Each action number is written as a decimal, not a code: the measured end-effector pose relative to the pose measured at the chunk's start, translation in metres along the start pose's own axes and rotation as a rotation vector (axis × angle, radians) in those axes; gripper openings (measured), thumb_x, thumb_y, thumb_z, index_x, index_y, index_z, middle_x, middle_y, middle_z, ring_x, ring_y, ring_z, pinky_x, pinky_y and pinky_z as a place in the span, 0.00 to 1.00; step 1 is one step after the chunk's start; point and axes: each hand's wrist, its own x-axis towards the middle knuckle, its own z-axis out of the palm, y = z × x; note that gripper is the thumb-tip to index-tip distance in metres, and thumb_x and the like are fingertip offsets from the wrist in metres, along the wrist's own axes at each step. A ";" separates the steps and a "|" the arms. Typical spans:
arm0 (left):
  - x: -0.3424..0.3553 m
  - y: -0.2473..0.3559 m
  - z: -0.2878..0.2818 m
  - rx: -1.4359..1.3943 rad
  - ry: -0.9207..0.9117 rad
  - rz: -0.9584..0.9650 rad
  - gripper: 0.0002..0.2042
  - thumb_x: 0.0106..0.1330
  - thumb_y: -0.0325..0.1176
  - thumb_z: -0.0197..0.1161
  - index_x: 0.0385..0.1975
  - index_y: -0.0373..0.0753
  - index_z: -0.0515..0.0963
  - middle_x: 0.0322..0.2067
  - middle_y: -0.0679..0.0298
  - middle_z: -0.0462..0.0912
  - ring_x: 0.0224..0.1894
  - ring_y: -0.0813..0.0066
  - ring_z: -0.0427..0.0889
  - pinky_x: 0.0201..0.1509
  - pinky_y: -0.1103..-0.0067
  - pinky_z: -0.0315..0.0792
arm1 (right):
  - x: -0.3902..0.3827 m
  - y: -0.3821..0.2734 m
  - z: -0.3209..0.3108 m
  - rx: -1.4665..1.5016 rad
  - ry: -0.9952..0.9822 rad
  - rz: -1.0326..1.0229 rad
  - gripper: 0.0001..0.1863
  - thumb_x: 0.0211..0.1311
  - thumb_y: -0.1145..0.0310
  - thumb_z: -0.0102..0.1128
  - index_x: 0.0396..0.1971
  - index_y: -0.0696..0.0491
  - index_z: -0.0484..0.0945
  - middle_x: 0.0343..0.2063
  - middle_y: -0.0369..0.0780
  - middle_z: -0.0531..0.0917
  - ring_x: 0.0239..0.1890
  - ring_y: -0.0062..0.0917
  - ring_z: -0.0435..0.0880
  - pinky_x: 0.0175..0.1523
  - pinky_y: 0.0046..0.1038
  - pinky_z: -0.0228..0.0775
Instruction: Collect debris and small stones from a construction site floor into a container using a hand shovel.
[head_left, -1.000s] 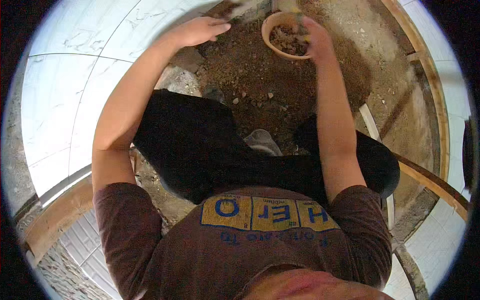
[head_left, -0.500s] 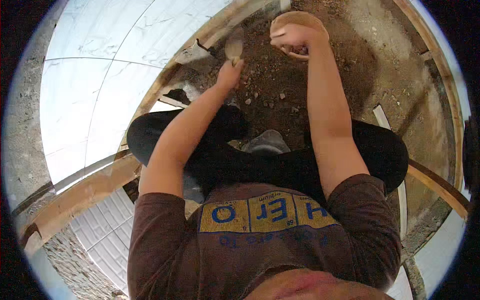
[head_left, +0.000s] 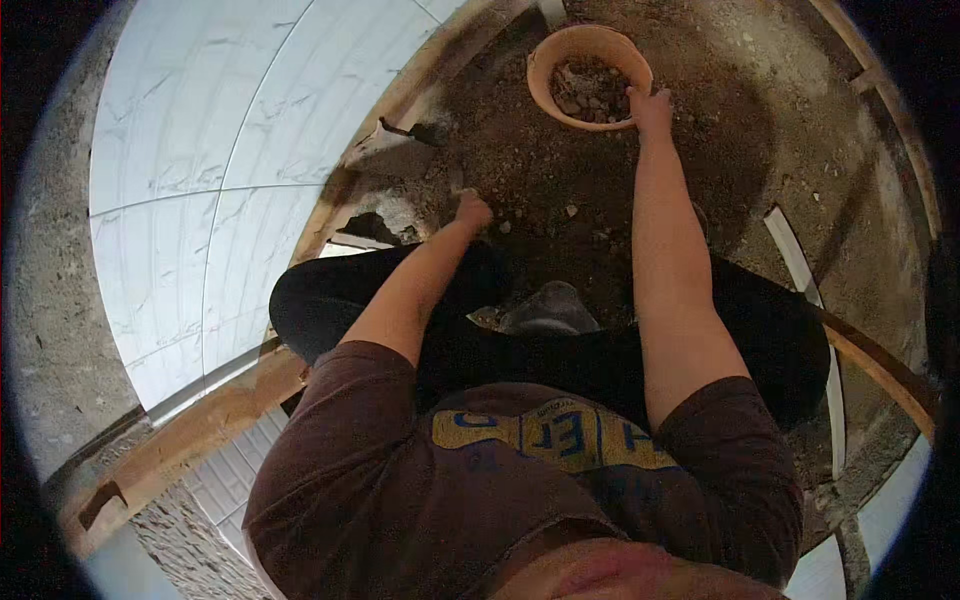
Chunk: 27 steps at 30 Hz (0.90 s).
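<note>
An orange bucket (head_left: 541, 92) stands tilted toward me on the dirt at the far middle, with stones and soil (head_left: 590, 92) inside it. My right hand (head_left: 653, 108) is closed on the bucket's near right rim. To the left and nearer, low over the loose dirt, my left hand (head_left: 473, 210) is closed round the handle of a small trowel (head_left: 456, 182). The trowel's blade is blurred and hard to tell from the ground beyond my fingers. Small stones (head_left: 571, 211) lie between my hands.
White marbled tiles (head_left: 160, 250) cover the left side, edged by a wooden frame (head_left: 330, 205). Broken plaster (head_left: 395, 212) lies beside that frame. A pale strip (head_left: 795, 255) rests on the dirt at right, near a wooden beam (head_left: 880, 365). My bent knees flank the work.
My right hand has shifted from over the bucket's opening to its right rim, uncovering the rubble inside. My left hand and the trowel have come nearer to me and lower.
</note>
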 end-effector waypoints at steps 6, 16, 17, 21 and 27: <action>-0.017 0.046 -0.046 -1.776 0.197 -0.515 0.09 0.67 0.34 0.54 0.31 0.34 0.76 0.30 0.56 0.79 0.28 0.63 0.78 0.34 0.63 0.71 | 0.012 0.022 0.011 -0.098 -0.118 0.050 0.28 0.66 0.55 0.54 0.57 0.59 0.67 0.49 0.48 0.77 0.52 0.37 0.77 0.53 0.42 0.70; -0.021 0.057 -0.099 -2.595 0.290 -0.680 0.15 0.70 0.39 0.50 0.23 0.39 0.63 0.19 0.62 0.67 0.19 0.70 0.65 0.29 0.67 0.65 | 0.019 0.028 0.019 0.002 -0.135 -0.061 0.18 0.69 0.59 0.49 0.48 0.58 0.74 0.43 0.47 0.79 0.45 0.39 0.78 0.47 0.43 0.67; -0.021 0.057 -0.098 -2.737 0.393 -0.570 0.14 0.70 0.39 0.50 0.23 0.40 0.63 0.19 0.63 0.66 0.20 0.71 0.65 0.29 0.68 0.65 | 0.019 0.028 0.019 0.034 -0.128 -0.017 0.18 0.69 0.60 0.48 0.47 0.59 0.75 0.42 0.47 0.79 0.43 0.39 0.79 0.46 0.43 0.67; -0.027 0.046 -0.101 -2.869 0.340 -0.663 0.10 0.70 0.36 0.49 0.27 0.42 0.63 0.18 0.65 0.64 0.22 0.73 0.64 0.28 0.71 0.64 | 0.022 0.030 0.020 -0.040 -0.147 -0.067 0.18 0.70 0.60 0.47 0.43 0.61 0.76 0.38 0.49 0.80 0.41 0.40 0.80 0.46 0.43 0.68; -0.058 0.023 -0.152 -2.802 0.685 -0.497 0.12 0.69 0.34 0.51 0.48 0.36 0.66 0.21 0.65 0.65 0.22 0.75 0.63 0.27 0.74 0.63 | 0.045 0.040 0.032 -0.364 -0.163 -0.251 0.18 0.65 0.61 0.49 0.44 0.61 0.77 0.40 0.52 0.81 0.40 0.43 0.82 0.42 0.44 0.75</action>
